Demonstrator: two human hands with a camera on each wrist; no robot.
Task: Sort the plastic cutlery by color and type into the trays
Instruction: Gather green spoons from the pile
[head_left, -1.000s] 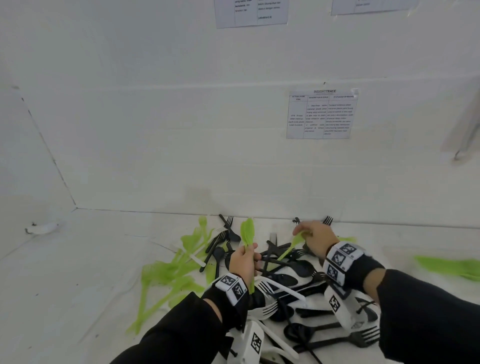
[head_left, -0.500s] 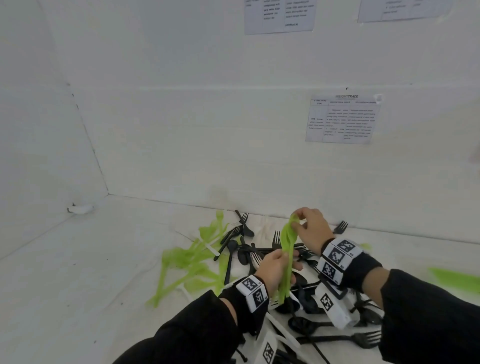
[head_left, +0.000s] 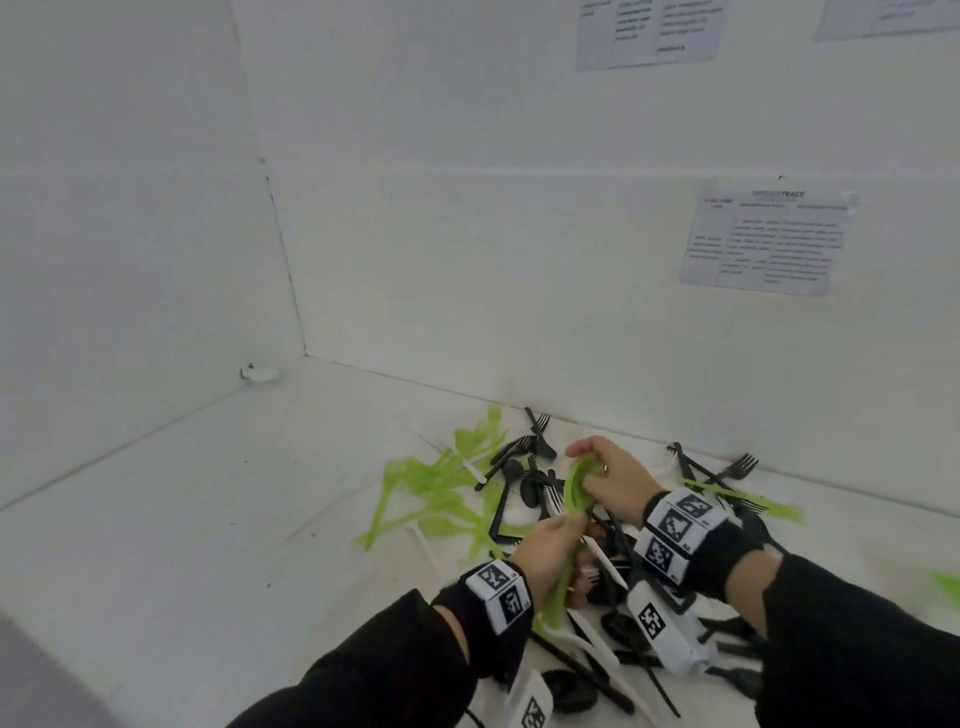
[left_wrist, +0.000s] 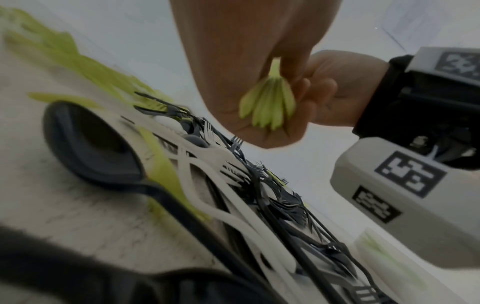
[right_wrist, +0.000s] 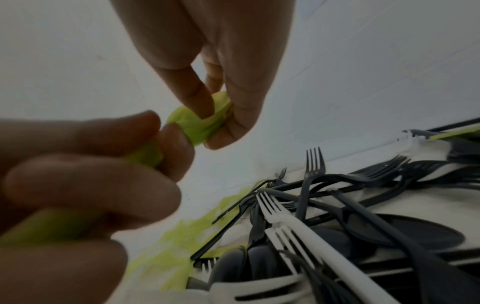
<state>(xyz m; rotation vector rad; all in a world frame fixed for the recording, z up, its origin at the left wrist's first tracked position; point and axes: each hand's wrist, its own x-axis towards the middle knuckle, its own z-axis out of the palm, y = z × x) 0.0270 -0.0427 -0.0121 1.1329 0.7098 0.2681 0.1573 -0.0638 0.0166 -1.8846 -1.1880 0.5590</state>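
We see both hands raised over a heap of plastic cutlery on the white table. The left hand grasps the handles of a bunch of green spoons, fingers curled round them; the handle ends fan out below its palm in the left wrist view. The right hand pinches the bowl end of the same bunch between thumb and fingertips. Beneath the hands lie tangled black forks, a black spoon and white forks. Loose green cutlery lies to the left of the heap, and more green pieces lie to the right, near the far wall. Printed sheets hang on that wall.
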